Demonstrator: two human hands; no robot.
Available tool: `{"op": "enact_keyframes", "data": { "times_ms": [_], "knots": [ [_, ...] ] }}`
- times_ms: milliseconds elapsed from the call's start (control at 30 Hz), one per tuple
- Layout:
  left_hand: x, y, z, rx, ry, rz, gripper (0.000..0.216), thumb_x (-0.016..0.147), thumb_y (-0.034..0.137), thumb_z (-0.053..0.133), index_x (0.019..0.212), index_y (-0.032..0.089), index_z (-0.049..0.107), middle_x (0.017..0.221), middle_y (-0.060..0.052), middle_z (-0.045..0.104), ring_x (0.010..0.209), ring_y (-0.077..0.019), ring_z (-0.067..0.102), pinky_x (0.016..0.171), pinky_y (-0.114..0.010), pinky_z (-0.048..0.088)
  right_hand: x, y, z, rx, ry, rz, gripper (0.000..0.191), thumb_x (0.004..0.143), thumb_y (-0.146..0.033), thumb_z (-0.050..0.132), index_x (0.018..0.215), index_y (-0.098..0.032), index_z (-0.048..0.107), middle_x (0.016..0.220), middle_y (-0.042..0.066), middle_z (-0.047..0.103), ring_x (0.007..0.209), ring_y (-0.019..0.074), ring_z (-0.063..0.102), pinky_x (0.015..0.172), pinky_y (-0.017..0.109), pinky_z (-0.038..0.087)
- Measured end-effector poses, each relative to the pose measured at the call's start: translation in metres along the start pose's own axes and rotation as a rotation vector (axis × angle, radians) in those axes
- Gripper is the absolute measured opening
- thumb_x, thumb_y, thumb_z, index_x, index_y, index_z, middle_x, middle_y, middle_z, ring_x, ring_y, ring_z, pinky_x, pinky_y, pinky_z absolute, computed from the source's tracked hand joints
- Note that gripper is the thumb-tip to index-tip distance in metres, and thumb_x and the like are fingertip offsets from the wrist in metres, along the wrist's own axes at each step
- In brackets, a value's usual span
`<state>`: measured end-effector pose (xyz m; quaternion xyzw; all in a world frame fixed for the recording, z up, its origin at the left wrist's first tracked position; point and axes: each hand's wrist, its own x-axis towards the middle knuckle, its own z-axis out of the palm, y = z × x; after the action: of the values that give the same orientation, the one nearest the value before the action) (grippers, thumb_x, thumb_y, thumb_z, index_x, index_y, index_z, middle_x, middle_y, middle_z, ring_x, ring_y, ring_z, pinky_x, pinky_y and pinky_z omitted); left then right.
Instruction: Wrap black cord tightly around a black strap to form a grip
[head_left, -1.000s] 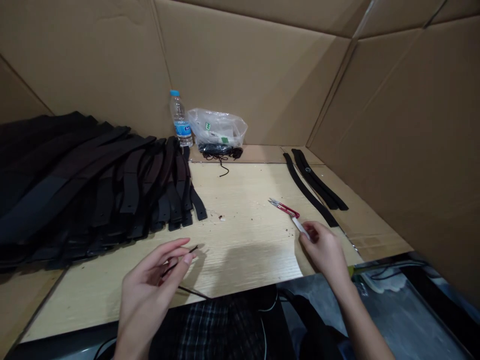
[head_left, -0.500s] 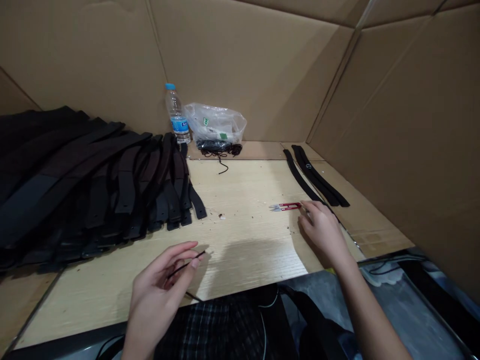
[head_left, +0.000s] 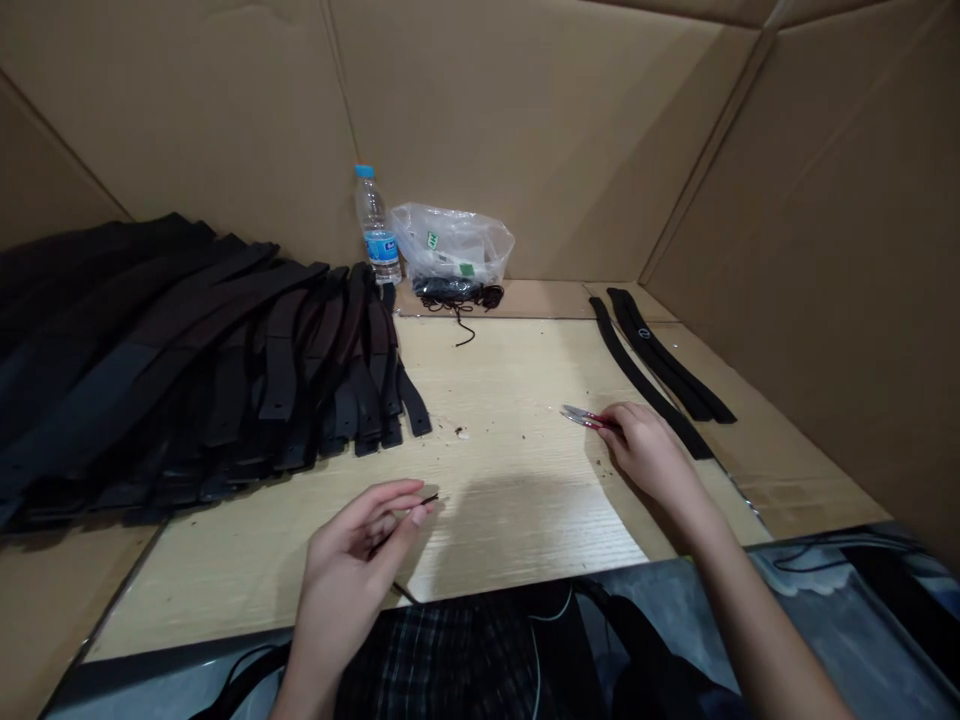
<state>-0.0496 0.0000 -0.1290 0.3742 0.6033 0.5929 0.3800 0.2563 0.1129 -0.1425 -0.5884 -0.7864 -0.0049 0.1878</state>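
Observation:
A thin black cord (head_left: 429,499) is pinched between the thumb and fingers of my left hand (head_left: 360,555), its tip poking out past the fingertips. Part of the cord is hidden in the palm; a dark length shows again below the hand at the table edge. My right hand (head_left: 646,450) is closed around the red handles of small thread snips (head_left: 587,416). Their silver blades point left, close above the tabletop or on it; I cannot tell which. Just beyond that hand lies a single curved black strap (head_left: 637,370).
A large heap of black straps (head_left: 187,350) covers the left side. At the back stand a water bottle (head_left: 379,240) and a clear plastic bag (head_left: 457,245) with black cord (head_left: 466,330) by it. More black straps (head_left: 667,360) lie at right. Cardboard walls (head_left: 540,130) enclose the table.
My right hand has closed around the snips, which lay at its fingertips before, and their blades have tilted. My left hand still pinches the cord. The whole view has shifted slightly.

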Motion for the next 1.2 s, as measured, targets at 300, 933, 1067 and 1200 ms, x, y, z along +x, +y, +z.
{"op": "enact_keyframes", "data": {
  "times_ms": [300,933,1067,1200],
  "knots": [
    [0.002,-0.009,0.015,-0.098,-0.087,-0.105,0.026,0.062,0.031,0.082,0.081,0.016,0.073,0.073,-0.01,0.075,0.067,-0.0234,0.072,0.046,-0.021,0.052,-0.029,-0.038,-0.001,0.508,0.298,0.209,0.042,0.09,-0.033,0.048,0.129,-0.016,0.053,0.115,0.016,0.066,0.1,0.0267,0.065,0.083,0.041,0.052],
    [0.003,-0.01,0.017,-0.054,0.031,-0.045,0.013,0.066,0.021,0.078,0.071,0.017,0.067,0.056,-0.001,0.068,0.049,-0.0133,0.065,0.038,-0.014,0.045,-0.041,-0.164,0.031,0.862,0.155,-0.085,0.019,0.085,-0.019,0.064,0.103,-0.017,0.06,0.085,0.003,0.068,0.069,0.0126,0.063,0.061,0.023,0.053],
    [0.002,-0.012,0.015,-0.082,0.062,-0.057,0.016,0.068,0.021,0.078,0.077,0.018,0.066,0.058,0.003,0.068,0.034,-0.0033,0.048,0.03,-0.008,0.033,-0.039,-0.165,0.033,0.79,0.171,-0.159,0.016,0.086,-0.016,0.063,0.101,-0.013,0.06,0.078,0.004,0.066,0.065,0.0123,0.061,0.057,0.022,0.051],
    [0.001,-0.015,0.014,-0.107,0.072,-0.104,0.02,0.068,0.024,0.079,0.081,0.018,0.065,0.062,0.003,0.07,0.033,-0.0018,0.045,0.031,-0.008,0.035,-0.039,-0.162,0.035,0.746,0.174,-0.215,0.017,0.086,-0.014,0.063,0.102,-0.012,0.059,0.082,0.006,0.067,0.066,0.0134,0.06,0.057,0.024,0.05]
  ]
}}
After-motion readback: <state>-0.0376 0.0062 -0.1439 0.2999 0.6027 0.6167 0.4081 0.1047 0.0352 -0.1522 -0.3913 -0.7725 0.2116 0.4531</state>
